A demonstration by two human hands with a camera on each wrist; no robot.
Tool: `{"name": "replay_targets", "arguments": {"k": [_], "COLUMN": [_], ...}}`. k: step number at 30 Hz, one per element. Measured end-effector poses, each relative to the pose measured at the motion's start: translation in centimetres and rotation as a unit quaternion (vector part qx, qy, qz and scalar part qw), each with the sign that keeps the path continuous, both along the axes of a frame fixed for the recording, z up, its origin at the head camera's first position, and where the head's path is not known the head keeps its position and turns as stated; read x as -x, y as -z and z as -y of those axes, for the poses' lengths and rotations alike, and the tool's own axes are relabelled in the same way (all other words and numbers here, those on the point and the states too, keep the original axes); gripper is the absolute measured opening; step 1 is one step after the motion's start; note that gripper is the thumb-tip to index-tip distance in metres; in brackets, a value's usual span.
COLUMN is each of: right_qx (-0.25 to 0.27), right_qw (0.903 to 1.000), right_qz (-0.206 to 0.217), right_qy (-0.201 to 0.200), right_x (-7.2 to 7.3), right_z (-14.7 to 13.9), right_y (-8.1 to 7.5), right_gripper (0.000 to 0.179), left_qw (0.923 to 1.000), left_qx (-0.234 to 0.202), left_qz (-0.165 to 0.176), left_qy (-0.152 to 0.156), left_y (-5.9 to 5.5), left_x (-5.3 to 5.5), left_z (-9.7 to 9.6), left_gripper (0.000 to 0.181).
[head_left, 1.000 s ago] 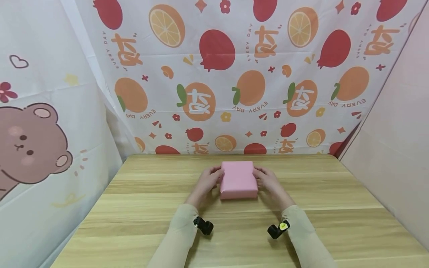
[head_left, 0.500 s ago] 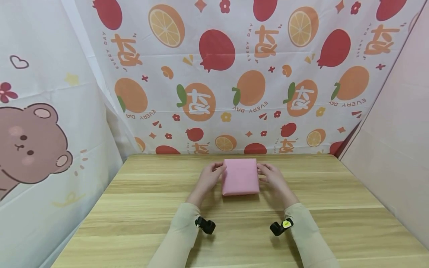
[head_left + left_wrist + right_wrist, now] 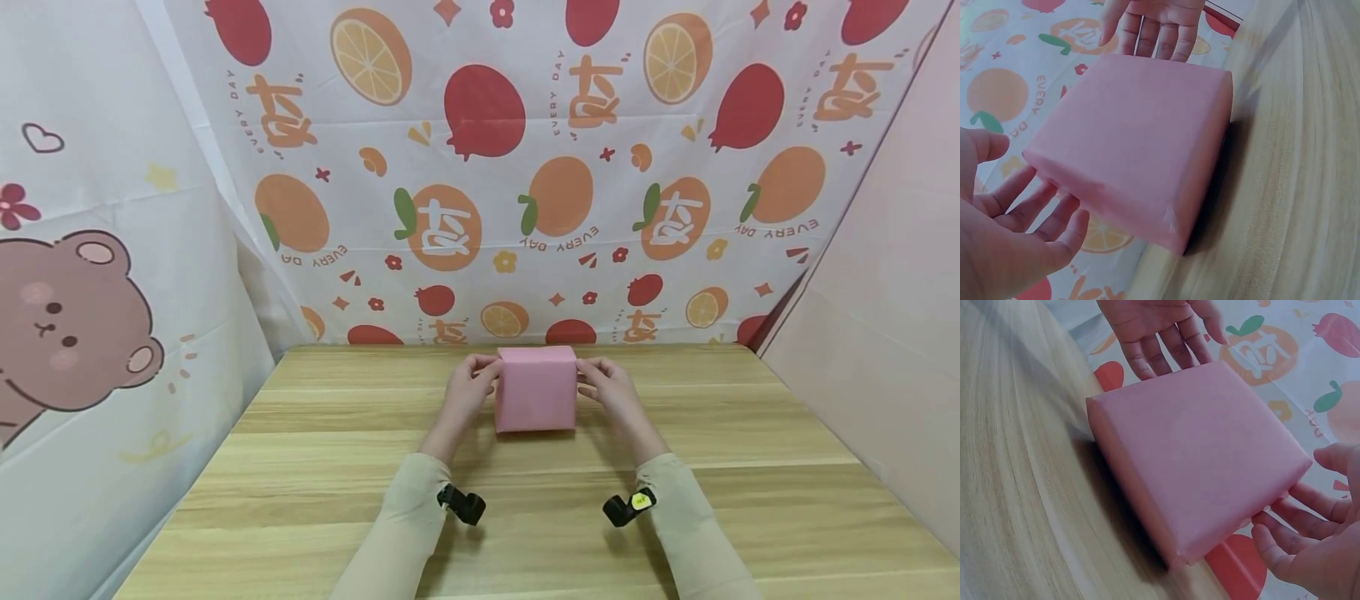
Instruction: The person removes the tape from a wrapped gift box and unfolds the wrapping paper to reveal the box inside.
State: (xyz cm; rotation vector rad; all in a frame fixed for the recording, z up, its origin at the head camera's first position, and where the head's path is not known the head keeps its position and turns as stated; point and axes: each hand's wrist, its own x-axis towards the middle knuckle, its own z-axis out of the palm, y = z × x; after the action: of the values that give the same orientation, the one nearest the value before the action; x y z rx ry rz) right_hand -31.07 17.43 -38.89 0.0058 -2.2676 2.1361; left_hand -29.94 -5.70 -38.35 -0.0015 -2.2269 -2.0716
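A pink wrapped box [image 3: 536, 398] stands tilted up between my two hands toward the back of the table, its broad face toward me. At its left side, my left hand [image 3: 467, 392] touches it with spread fingers. The left wrist view shows that hand's thumb [image 3: 991, 145] apart from the box. Against the opposite side rest the fingers of my right hand [image 3: 611, 392], its thumb [image 3: 1334, 457] also off the box in the right wrist view. A dark shadow lies under the box's lower edge; whether that edge touches the wood cannot be told.
The wooden table [image 3: 337, 483] ends at a fruit-printed cloth [image 3: 562, 275] close behind the box. A white cloth with a bear print [image 3: 75, 325] hangs at the left, and a pale panel [image 3: 877, 333] closes the right side.
The box has tilted from lying flat toward upright, its broad top face turning toward me. Both hands have stayed at its sides, shifting only slightly.
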Motion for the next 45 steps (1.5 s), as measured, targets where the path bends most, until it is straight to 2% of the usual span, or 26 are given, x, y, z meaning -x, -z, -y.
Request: {"name": "replay_targets", "arguments": {"k": [7,10,14,17,23,28,31,35,39,40,45], "right_qx": [0.021,0.007,-0.033,-0.052,-0.046,-0.021,-0.017,0.002,0.033,0.037,0.039], "right_qw": [0.9996,0.9995,0.9987,0.9979,0.9981,0.9983,0.9981,0.9974,0.9958,0.9955,0.9945], "right_qz": [-0.018,-0.020,-0.014,-0.015,-0.038,-0.053,-0.048,-0.032,-0.011,-0.008,0.000], "right_qy": [0.010,0.022,0.037,0.034,0.013,-0.016,-0.036,-0.064,-0.084,-0.087,-0.097], "right_x": [-0.2,-0.2,-0.1,0.0,0.2,0.5,0.6,0.7,0.7,0.7,0.5], "right_z": [-0.1,-0.2,-0.5,-0.7,-1.0,-1.5,-1.8,-2.1,-2.3,-2.4,-2.6], "right_y": [0.2,0.4,0.8,1.0,1.3,1.6,1.6,1.3,1.1,1.0,0.9], "right_gripper": [0.017,0.013,0.016,0.021,0.029,0.037,0.036,0.030,0.026,0.027,0.022], "left_qw": [0.9997,0.9995,0.9994,0.9993,0.9975,0.9961,0.9972,0.9987,0.9979,0.9970,0.9934], "left_qx": [-0.019,-0.026,-0.026,-0.023,-0.034,-0.045,-0.037,-0.024,-0.050,-0.063,-0.089], "left_qz": [-0.007,-0.013,-0.018,-0.026,-0.062,-0.070,-0.056,-0.029,0.005,0.014,0.051], "left_qy": [-0.013,-0.013,-0.011,-0.010,0.005,0.027,0.033,0.035,0.042,0.043,0.051], "left_y": [0.2,0.3,0.4,0.5,0.9,1.4,1.5,1.1,1.2,1.6,1.7], "left_x": [0.0,0.1,0.1,0.1,0.2,0.6,0.7,0.5,0.7,1.1,1.2], "left_z": [0.0,0.0,0.1,0.0,0.0,0.2,0.4,0.7,0.9,1.0,1.0], "left_gripper": [0.027,0.022,0.017,0.019,0.035,0.047,0.046,0.038,0.031,0.030,0.024]}}
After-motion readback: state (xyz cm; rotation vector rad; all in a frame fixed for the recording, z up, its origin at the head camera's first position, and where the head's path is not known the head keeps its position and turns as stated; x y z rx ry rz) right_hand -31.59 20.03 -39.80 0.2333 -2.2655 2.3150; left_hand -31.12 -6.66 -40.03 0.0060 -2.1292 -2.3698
